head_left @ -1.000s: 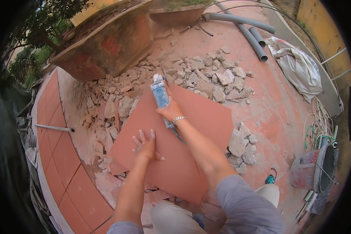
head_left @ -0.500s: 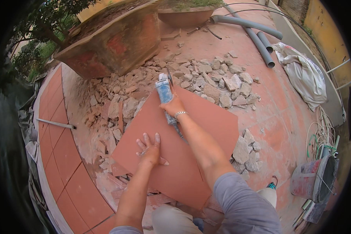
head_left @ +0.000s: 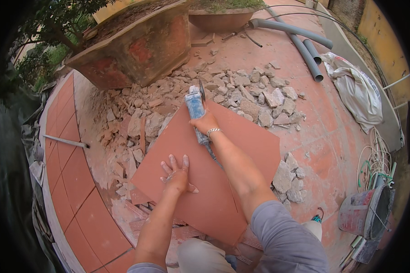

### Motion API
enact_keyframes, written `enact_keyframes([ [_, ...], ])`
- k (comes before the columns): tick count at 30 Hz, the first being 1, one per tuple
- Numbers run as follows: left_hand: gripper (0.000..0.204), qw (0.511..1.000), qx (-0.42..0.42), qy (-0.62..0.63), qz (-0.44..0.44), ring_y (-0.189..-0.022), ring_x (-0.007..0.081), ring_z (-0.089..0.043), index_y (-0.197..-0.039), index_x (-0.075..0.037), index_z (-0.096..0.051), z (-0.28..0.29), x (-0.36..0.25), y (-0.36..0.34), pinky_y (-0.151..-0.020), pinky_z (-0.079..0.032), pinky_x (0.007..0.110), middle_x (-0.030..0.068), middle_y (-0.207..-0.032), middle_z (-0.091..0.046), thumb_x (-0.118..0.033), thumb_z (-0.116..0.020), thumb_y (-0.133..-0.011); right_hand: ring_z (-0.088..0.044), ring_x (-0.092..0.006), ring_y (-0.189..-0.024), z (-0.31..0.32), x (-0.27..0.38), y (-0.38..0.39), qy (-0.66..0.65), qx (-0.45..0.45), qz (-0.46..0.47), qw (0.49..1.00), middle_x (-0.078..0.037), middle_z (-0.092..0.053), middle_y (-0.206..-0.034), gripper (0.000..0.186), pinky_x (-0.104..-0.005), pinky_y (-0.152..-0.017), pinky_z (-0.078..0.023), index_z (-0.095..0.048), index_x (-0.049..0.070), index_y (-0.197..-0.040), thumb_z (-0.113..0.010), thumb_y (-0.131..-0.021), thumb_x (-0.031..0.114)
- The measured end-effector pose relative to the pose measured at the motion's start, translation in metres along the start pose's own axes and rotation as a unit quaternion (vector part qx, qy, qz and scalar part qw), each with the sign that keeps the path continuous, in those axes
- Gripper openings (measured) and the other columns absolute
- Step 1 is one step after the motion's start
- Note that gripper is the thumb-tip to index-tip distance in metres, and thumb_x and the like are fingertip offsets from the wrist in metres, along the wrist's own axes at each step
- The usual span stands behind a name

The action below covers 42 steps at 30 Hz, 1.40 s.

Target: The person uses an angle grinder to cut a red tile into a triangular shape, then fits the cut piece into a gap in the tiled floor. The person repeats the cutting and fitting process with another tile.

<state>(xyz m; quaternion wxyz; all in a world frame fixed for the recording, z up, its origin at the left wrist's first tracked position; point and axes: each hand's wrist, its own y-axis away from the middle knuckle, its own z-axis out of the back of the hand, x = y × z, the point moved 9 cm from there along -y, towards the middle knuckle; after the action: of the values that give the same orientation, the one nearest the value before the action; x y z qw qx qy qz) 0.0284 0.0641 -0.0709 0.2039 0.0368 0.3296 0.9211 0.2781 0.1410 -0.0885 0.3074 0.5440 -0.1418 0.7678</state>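
A large red-brown floor tile [head_left: 246, 154] lies in front of my knees, propped over rubble and broken tile pieces. My left hand [head_left: 176, 176] rests flat on its left part, fingers spread. Wrapped around the body of a blue angle grinder [head_left: 196, 109] is my right hand [head_left: 204, 123], at the tile's far corner. The grinder's disc [head_left: 202, 90] stands on edge beside that corner; whether it touches the tile I cannot tell. Its cord [head_left: 212, 152] runs back across the tile and under my right forearm. A thin dark line shows on the tile near that forearm.
Broken concrete rubble [head_left: 248, 108] spreads beyond the tile, up to a big planter [head_left: 136, 54]. Grey pipes [head_left: 300, 50] and a white sack [head_left: 353, 86] lie at the far right. A bucket [head_left: 357, 214] stands at right. Laid tiles [head_left: 84, 200] with a rod [head_left: 66, 142] run along the left.
The whole view has shifted slightly. My left hand stays flat on the tile, and my right hand keeps hold of the grinder at the far corner with hardly any movement.
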Motion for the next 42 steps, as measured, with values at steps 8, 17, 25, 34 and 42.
enact_keyframes([
  [8, 0.155, 1.0, -0.001, 0.001, 0.001, -0.158, 0.0586, 0.009, -0.172, -0.029, -0.009, 0.001, 0.001, 0.001, -0.115, -0.029, 0.08, 0.0249, -0.176, 0.013, -0.031, -0.106, -0.051, -0.077, -0.0338, -0.096, 0.001, -0.001, 0.001, 0.007, 0.008, -0.019, 1.0, -0.023, -0.078, -0.103, 0.062, -0.0417, -0.087, -0.059, -0.07, -0.004, -0.117, -0.086, -0.069, 0.034],
  [17, 0.147, 0.999, 0.008, 0.028, -0.02, -0.156, 0.0617, 0.008, -0.171, -0.03, -0.01, 0.003, 0.007, 0.002, -0.114, -0.025, 0.084, 0.0236, -0.176, 0.012, -0.027, -0.104, -0.058, -0.07, -0.0196, -0.062, -0.013, 0.004, -0.002, -0.056, 0.086, -0.001, 0.995, -0.011, -0.074, -0.078, 0.028, -0.0367, -0.061, -0.055, -0.071, -0.001, -0.085, -0.079, -0.08, 0.026],
  [25, 0.148, 0.999, 0.004, 0.04, -0.025, -0.157, 0.0601, 0.009, -0.171, -0.029, -0.01, 0.005, 0.005, 0.005, -0.116, -0.023, 0.083, 0.0228, -0.177, 0.011, -0.026, -0.104, -0.057, -0.072, -0.022, -0.067, -0.013, -0.007, -0.006, -0.004, 0.118, -0.044, 0.992, -0.013, -0.076, -0.08, 0.034, -0.0378, -0.065, -0.056, -0.072, -0.002, -0.088, -0.079, -0.08, 0.031],
  [34, 0.147, 1.0, 0.02, -0.001, -0.008, -0.158, 0.0588, 0.008, -0.171, -0.031, -0.008, 0.006, -0.001, 0.004, -0.116, -0.025, 0.082, 0.0218, -0.177, 0.013, -0.032, -0.103, -0.06, -0.077, -0.0333, -0.092, -0.003, 0.004, 0.0, 0.023, 0.078, -0.038, 0.996, -0.023, -0.078, -0.097, 0.049, -0.0423, -0.083, -0.059, -0.077, -0.005, -0.1, -0.081, -0.073, 0.036],
  [42, 0.146, 0.999, 0.014, 0.015, -0.025, -0.157, 0.06, 0.009, -0.171, -0.031, -0.008, 0.006, 0.004, 0.007, -0.116, -0.025, 0.083, 0.0215, -0.177, 0.014, -0.028, -0.103, -0.061, -0.074, -0.0233, -0.074, -0.008, 0.004, 0.001, -0.006, 0.099, -0.011, 0.995, -0.013, -0.077, -0.08, 0.037, -0.0405, -0.07, -0.056, -0.076, -0.002, -0.083, -0.079, -0.078, 0.035],
])
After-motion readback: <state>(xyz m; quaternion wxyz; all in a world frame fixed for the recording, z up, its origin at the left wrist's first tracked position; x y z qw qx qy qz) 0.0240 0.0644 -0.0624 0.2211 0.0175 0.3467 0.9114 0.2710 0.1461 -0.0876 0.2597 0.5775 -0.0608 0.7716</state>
